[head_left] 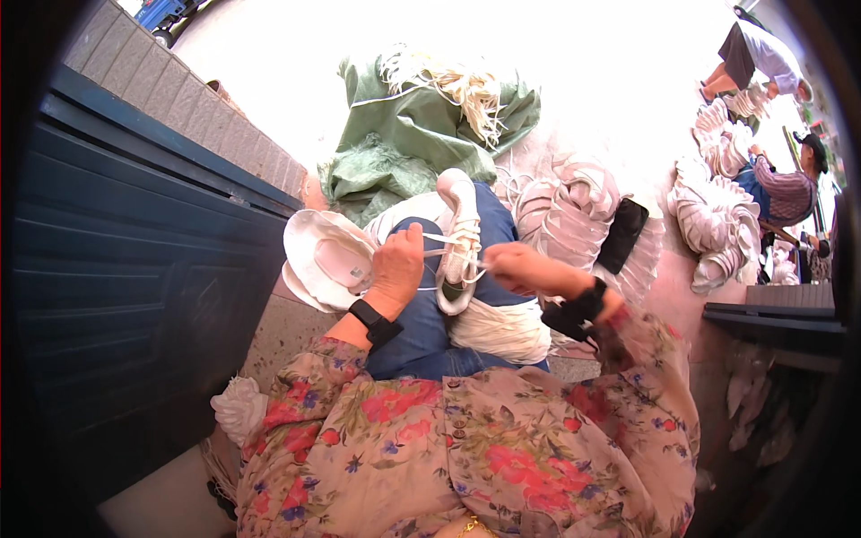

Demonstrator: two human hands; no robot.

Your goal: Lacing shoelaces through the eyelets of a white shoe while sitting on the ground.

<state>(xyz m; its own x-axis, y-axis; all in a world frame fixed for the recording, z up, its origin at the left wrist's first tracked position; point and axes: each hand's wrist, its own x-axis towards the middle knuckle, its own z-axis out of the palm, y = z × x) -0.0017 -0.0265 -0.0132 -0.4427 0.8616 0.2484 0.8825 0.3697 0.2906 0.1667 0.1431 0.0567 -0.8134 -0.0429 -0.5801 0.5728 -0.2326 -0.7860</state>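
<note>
A white canvas lace-up shoe [457, 199] lies across my jeans-clad lap, toe pointing away from me. White shoelace [438, 238] runs from its eyelets out to both sides. My left hand [399, 264] is closed in a pinch on the lace just left of the shoe. On the right side, my right hand [523, 269] pinches the lace close to the eyelets; its fingers are slightly blurred. Below the shoe, a bundle of white laces [502, 332] rests on my lap. More white shoe pieces [327, 255] sit beside my left wrist.
Ahead lies a green sack [395, 121] with cream laces [466, 94] on top. Stacked pale shoe pieces [565, 211] stand to the right, a black phone [623, 235] on them. A dark blue panel [152, 278] borders my left. Two people [785, 184] are farther right beside more stacks [713, 220].
</note>
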